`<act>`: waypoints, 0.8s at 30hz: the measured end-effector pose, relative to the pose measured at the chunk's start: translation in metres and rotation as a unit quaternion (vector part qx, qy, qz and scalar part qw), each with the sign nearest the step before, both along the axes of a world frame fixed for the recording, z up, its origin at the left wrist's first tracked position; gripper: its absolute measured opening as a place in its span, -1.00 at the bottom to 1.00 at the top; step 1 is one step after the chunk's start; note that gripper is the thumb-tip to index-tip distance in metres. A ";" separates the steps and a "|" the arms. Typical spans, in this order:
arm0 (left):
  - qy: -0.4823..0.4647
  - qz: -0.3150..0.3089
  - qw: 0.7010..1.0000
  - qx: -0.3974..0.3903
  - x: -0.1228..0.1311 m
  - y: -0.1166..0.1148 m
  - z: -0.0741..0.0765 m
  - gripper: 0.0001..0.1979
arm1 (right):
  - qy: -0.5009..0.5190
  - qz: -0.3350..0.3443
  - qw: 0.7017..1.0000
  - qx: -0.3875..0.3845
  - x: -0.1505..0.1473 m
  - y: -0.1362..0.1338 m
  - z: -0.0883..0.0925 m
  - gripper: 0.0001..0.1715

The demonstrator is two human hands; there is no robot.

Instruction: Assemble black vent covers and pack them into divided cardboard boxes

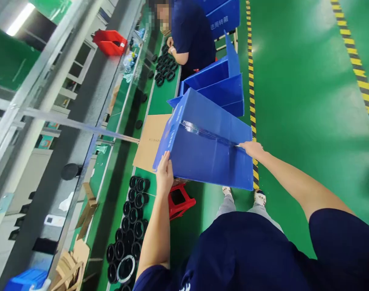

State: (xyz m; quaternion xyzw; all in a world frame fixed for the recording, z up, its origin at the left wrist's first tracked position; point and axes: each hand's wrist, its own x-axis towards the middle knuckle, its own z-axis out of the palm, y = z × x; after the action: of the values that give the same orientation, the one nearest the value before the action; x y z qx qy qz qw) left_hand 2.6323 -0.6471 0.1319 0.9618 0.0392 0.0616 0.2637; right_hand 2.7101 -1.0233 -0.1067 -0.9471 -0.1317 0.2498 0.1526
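Note:
A large blue corrugated-plastic box [215, 159] is tilted in front of me, with a seam running across the face turned my way. Clear tape [190, 127] shines along that seam. My left hand [164, 173] grips the box by its lower left edge, fingers lying up along the side. Over at the right edge, my right hand [253, 149] is closed, its fingertips touching the end of the seam. A small pale sliver shows at those fingertips, too small to name. Behind the box, a brown cardboard sheet [149, 139] lies on the green bench.
Several black rings [138, 202] stand along the bench [162, 97] at left. Below the box is a red stool [181, 202]. Another blue box [215, 76], flaps up, stands beyond, near a seated co-worker [193, 32]. Striped tape [251, 81] marks the green floor.

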 end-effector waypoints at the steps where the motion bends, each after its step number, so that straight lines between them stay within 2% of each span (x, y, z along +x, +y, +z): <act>1: 0.006 0.005 1.000 0.011 0.000 -0.002 0.004 -0.51 | 0.013 -0.012 1.000 0.000 -0.008 -0.014 -0.018 -0.47; 5: 0.017 0.038 0.997 0.065 0.002 -0.013 0.014 -0.50 | 0.040 -0.049 0.997 0.037 -0.029 -0.051 -0.082 -0.43; 8: 0.022 0.080 0.990 0.113 0.005 -0.018 0.014 -0.48 | 0.066 -0.082 0.990 0.093 -0.037 -0.078 -0.127 -0.37; 13: 0.024 0.133 0.977 0.166 0.010 -0.019 0.008 -0.42 | 0.174 -0.231 0.950 0.117 -0.063 -0.124 -0.186 -0.63; 15: 0.019 0.148 0.973 0.177 0.012 -0.020 0.006 -0.39 | 0.201 -0.284 0.928 0.135 -0.071 -0.127 -0.201 -0.69; 18: 0.013 0.157 0.968 0.194 0.017 -0.024 0.004 -0.37 | 0.235 -0.353 0.880 0.215 -0.075 -0.108 -0.213 -0.68; 24: 0.012 0.194 0.954 0.227 0.026 -0.047 0.006 -0.37 | 0.265 -0.466 0.763 0.360 -0.076 -0.059 -0.219 -0.56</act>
State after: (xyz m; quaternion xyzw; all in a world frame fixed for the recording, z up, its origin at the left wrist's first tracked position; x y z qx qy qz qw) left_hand 2.6581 -0.6940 0.1380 0.9710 0.2127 0.1074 0.0205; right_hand 2.6341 -1.0828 -0.3260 -0.6633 0.2915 0.3227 0.6089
